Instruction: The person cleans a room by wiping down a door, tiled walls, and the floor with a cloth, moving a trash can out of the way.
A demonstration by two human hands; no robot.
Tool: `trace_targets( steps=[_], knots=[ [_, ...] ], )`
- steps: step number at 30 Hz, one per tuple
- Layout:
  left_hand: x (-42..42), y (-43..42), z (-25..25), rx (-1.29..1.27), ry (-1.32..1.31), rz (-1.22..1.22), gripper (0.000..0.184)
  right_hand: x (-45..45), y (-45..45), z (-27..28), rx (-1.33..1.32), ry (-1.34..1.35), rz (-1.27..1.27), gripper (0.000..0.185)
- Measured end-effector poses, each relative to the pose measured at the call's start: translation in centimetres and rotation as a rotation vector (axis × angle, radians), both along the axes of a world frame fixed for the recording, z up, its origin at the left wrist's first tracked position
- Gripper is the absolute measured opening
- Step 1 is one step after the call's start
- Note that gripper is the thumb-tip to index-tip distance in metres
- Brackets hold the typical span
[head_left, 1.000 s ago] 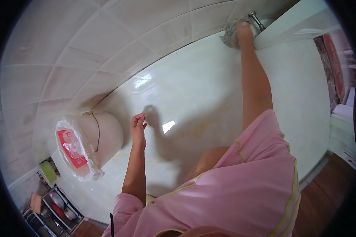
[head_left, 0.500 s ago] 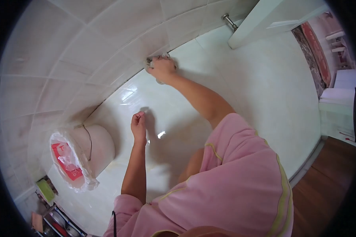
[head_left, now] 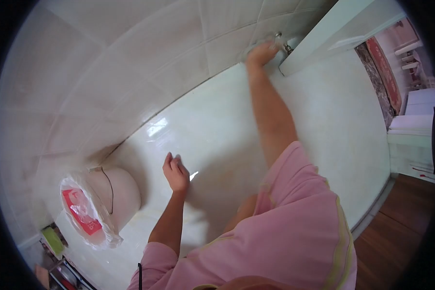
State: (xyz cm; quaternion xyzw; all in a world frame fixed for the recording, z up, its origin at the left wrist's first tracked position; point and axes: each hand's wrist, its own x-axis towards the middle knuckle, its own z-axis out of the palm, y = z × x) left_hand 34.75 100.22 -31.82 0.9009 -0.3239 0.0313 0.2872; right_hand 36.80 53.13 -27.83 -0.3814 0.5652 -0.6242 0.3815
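Note:
My right hand [head_left: 262,54] is stretched far forward, to where the tiled wall [head_left: 174,63] meets the pale, shiny floor [head_left: 217,116]. It presses down on a greyish cloth [head_left: 247,51]; hand and cloth are blurred by motion, and most of the cloth is hidden beneath the fingers. A metal door stop [head_left: 287,48] is just right of that hand. My left hand [head_left: 177,174] is over the floor nearer to me, its fingers loosely bent and apart, with nothing visible in them.
A white bucket [head_left: 128,191] with a plastic liner and a red-and-clear wrapper [head_left: 82,211] stands left against the wall. A white door [head_left: 324,36] juts in at upper right. A green item [head_left: 53,240] lies lower left. Brown wooden flooring [head_left: 396,227] begins lower right.
My right hand has slid with the cloth along the wall's foot, rightward and away, up to the door stop. My left hand's pinched fingers have loosened, and it has come slightly nearer.

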Motion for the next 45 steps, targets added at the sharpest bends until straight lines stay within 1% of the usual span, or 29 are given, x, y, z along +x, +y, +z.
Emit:
trace_targets(
  steps=[2, 3, 4, 5, 6, 7, 8, 9, 11, 12, 13, 14, 15, 16, 17, 19, 21, 22, 23, 25, 26, 28, 31, 34, 38, 40, 42, 44, 45],
  knots=[
    [0.1, -0.3, 0.0, 0.018, -0.018, 0.008, 0.016, 2.5, 5.2, -1.5, 0.049, 0.177, -0.052, 0.049],
    [-0.1, -0.3, 0.0, 0.03, -0.027, 0.01, 0.017, 2.5, 8.3, -2.0, 0.043, 0.328, 0.134, 0.057],
    [0.0, -0.2, -0.5, 0.013, -0.026, 0.006, 0.016, 3.7, 11.5, -3.3, 0.078, 0.433, 0.191, 0.058],
    [0.0, -0.1, -0.7, 0.009, -0.033, 0.005, 0.017, 4.3, 14.4, -3.7, 0.032, 0.407, 0.33, 0.056],
    [0.0, -0.1, -0.7, 0.005, -0.043, -0.002, 0.017, 5.1, 17.1, -2.4, -0.059, 0.269, 0.302, 0.053],
    [0.1, 0.0, -0.8, 0.003, -0.053, -0.01, 0.018, 5.2, 18.2, -0.2, 0.006, 0.153, 0.363, 0.043],
    [0.3, 0.2, -0.9, 0.022, -0.085, -0.058, 0.021, 5.1, 17.4, 1.1, -0.008, 0.123, 0.346, 0.038],
    [0.8, 0.7, -1.7, 0.032, -0.042, -0.054, 0.024, 4.6, 16.0, 2.2, -0.026, 0.094, 0.331, 0.034],
    [2.6, 0.3, 0.3, 0.007, 0.093, -0.093, 0.026, 2.3, 12.1, 6.4, -0.218, 0.134, 0.314, 0.031],
    [4.2, -0.4, 2.2, -0.008, -0.022, -0.156, 0.028, 1.1, 10.2, 9.0, -0.241, 0.131, 0.305, 0.031],
    [6.3, -1.4, 5.0, -0.019, -0.125, -0.213, 0.03, 0.3, 8.9, 10.2, -0.258, 0.138, 0.305, 0.031],
    [8.2, -3.0, 8.7, -0.152, -0.181, -0.217, 0.032, 0.4, 8.2, 9.5, -0.287, 0.109, 0.292, 0.03],
    [10.5, -4.4, 12.5, -0.139, -0.431, -0.248, 0.03, 0.6, 7.8, 8.9, -0.319, 0.083, 0.283, 0.03],
    [12.9, -5.4, 16.7, -0.134, -0.61, -0.291, 0.027, 0.9, 7.1, 8.8, -0.365, 0.051, 0.272, 0.029],
    [14.0, -7.6, 21.2, -0.267, -0.821, -0.281, 0.027, 1.1, 7.0, 8.6, -0.359, 0.03, 0.259, 0.027],
    [14.5, -12.5, 30.2, -0.511, -1.065, -0.414, 0.028, 1.4, 6.9, 8.5, -0.346, -0.019, 0.221, 0.025],
    [15.2, -14.2, 34.5, -0.386, -1.23, -0.365, 0.026, 1.4, 6.2, 8.4, -0.241, -0.251, 0.324, 0.023],
    [16.1, -15.4, 35.4, -0.434, -1.221, -0.45, 0.025, 1.3, 6.1, 8.5, -0.19, -0.366, 0.374, 0.023],
    [16.9, -16.1, 35.8, -0.484, -1.209, -0.533, 0.024, 1.0, 6.4, 9.1, -0.128, -0.465, 0.378, 0.022],
    [17.7, -15.6, 35.3, -0.187, -1.308, -0.418, 0.021, 0.6, 7.0, 10.9, -0.001, -0.659, 0.384, 0.019],
    [17.8, -15.5, 35.1, -0.037, -1.352, -0.359, 0.019, 0.6, 7.3, 12.0, 0.029, -0.681, 0.373, 0.02],
    [17.6, -15.6, 35.1, -0.054, -1.315, -0.341, 0.016, 0.9, 7.7, 13.9, 0.085, -0.724, 0.348, 0.022],
    [17.2, -15.9, 35.1, -0.039, -1.321, -0.315, 0.014, 1.5, 7.2, 13.5, 0.033, -0.629, 0.314, 0.026],
    [17.3, -15.6, 34.8, -0.005, -1.341, -0.324, 0.015, 1.2, 7.6, 14.0, 0.047, -0.67, 0.289, 0.029],
    [17.6, -15.4, 35.2, -0.065, -1.337, -0.4, 0.015, 1.8, 6.4, 14.2, 0.263, -0.696, 0.189, 0.033],
    [17.6, -14.8, 35.6, -0.011, -1.33, -0.443, 0.015, 2.5, 5.2, 13.9, 0.403, -0.731, 0.109, 0.038],
    [17.2, -14.2, 36.2, 0.035, -1.29, -0.495, 0.015, 3.8, 3.0, 12.7, 0.569, -0.637, 0.03, 0.043],
    [17.1, -13.4, 36.9, 0.112, -1.26, -0.526, 0.016, 2.7, 4.0, 14.6, 0.611, -0.737, 0.117, 0.047],
    [17.0, -13.0, 37.3, 0.15, -1.241, -0.541, 0.017, 1.6, 4.9, 14.8, 0.567, -0.879, 0.244, 0.049]
  ],
)
